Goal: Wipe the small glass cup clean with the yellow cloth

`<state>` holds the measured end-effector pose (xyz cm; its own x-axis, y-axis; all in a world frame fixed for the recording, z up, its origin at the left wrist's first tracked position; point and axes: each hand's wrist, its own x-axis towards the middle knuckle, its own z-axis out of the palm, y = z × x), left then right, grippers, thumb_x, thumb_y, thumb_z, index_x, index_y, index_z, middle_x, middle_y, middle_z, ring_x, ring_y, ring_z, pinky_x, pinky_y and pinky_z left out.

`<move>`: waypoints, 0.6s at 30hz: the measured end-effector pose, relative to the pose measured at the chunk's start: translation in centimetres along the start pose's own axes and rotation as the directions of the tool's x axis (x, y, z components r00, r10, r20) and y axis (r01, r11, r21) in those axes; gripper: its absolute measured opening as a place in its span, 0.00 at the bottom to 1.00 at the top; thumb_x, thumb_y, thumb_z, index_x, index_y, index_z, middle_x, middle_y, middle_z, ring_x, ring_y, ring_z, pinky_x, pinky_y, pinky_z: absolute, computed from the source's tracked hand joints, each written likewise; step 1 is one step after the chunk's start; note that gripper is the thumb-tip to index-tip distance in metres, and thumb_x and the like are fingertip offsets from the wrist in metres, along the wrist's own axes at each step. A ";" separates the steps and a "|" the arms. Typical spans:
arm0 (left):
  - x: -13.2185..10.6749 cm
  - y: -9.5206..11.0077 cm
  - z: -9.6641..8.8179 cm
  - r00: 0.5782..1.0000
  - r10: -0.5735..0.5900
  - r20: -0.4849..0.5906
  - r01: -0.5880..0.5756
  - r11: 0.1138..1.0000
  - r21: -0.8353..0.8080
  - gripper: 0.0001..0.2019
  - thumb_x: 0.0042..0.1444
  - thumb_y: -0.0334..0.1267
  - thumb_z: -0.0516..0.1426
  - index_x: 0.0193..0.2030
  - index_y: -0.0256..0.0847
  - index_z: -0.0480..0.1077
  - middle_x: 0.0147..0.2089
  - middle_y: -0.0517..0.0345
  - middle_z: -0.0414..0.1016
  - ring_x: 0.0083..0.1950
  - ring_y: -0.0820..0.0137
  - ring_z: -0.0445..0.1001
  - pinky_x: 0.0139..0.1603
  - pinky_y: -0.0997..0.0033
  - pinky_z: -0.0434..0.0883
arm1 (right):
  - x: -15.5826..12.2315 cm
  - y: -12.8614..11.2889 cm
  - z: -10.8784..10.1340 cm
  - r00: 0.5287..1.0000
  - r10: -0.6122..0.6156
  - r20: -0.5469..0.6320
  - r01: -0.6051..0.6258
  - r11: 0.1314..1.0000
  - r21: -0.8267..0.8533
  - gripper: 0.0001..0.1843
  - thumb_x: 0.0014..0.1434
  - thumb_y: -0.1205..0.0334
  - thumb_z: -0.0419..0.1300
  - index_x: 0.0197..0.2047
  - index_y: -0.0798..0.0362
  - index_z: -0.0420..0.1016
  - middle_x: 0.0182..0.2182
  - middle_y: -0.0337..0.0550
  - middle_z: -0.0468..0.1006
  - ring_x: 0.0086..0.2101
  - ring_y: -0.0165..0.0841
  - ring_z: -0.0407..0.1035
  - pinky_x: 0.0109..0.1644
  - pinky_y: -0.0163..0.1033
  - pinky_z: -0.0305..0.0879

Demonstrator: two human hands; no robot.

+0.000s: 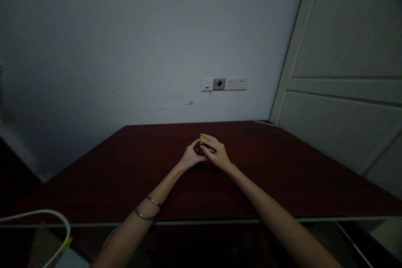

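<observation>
Near the middle of the table, my left hand and my right hand meet around one small dark object with yellow parts. My left hand is closed against its left side and lower edge. From the right, my right hand is closed over it, with the fingers across the top and the thumb on the near side. Yellow shows under the right fingers and beside the thumb. Most of the object is hidden by my hands and the light is dim, so I cannot tell its kind.
The dark red table reaches a pale wall with sockets behind. A light panelled door stands along the right. A white cable loops over the table's front left edge.
</observation>
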<state>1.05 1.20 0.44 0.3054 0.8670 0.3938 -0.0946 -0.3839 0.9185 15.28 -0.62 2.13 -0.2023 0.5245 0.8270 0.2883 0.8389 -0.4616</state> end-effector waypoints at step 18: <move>0.0 0.9 -1.1 0.980 -0.151 -0.126 0.154 0.988 0.011 0.32 0.33 0.37 0.68 0.48 0.33 0.67 0.46 0.46 0.73 0.43 0.65 0.73 0.45 0.62 0.71 | 1.5 2.7 -2.2 0.948 0.299 -0.107 -0.285 0.950 0.126 0.20 0.51 0.52 0.59 0.47 0.48 0.73 0.48 0.45 0.72 0.50 0.37 0.64 0.57 0.46 0.57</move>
<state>-0.13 1.20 1.32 0.1946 0.9481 0.2516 -0.0364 -0.2493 0.9677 17.79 2.16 2.81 -0.0053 0.7324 0.6809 0.2138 0.6660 -0.7147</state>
